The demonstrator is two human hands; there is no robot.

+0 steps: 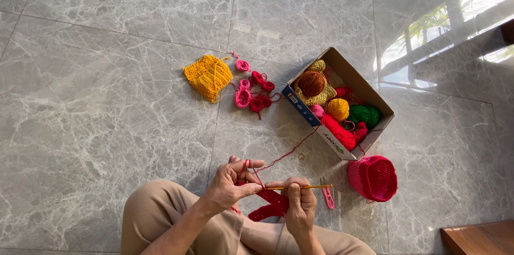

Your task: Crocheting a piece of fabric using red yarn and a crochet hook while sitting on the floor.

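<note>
Floor: grey marbled tiles (pixel 107 100), polished, with window light and greenery mirrored at the upper right; the person sits on it, beige trouser legs at the bottom edge.
Crochet piece: red crochet piece (pixel 270 204), small, irregular, lying between the two hands just above the lap; part of it is covered by the fingers, so its full outline cannot be told.
Yarn strand: red yarn strand (pixel 292 150) runs taut from the left fingers up and right to the cardboard box.
Left hand: left hand (pixel 233 183) raised, fingers spread, the strand looped over the forefinger; thumb and lower fingers pinch the top of the red piece.
Right hand: right hand (pixel 300 201) with its grip pressed together around the crochet hook (pixel 305 186), a thin yellow-orange rod lying level, one end pointing right and the other towards the left hand. The hook's working tip is hidden among fingers and yarn.
Box: open cardboard box (pixel 369 137), blue and white on its side, set aslant right of centre; it holds a brown yarn ball (pixel 311 84) on a tan crocheted piece, a yellow yarn ball (pixel 338 109), a green yarn ball (pixel 365 115) and red and pink yarn.
Near the box: pink crocheted hat (pixel 373 178) just below it; small pink snips (pixel 327 195) beside the right hand.
Further off: yellow crocheted piece (pixel 208 76) and a cluster of small pink and red crocheted rounds (pixel 252 92), left of the box.
Cut off: a brown wooden corner (pixel 479 238) at the lower right, only partly in frame.
</note>
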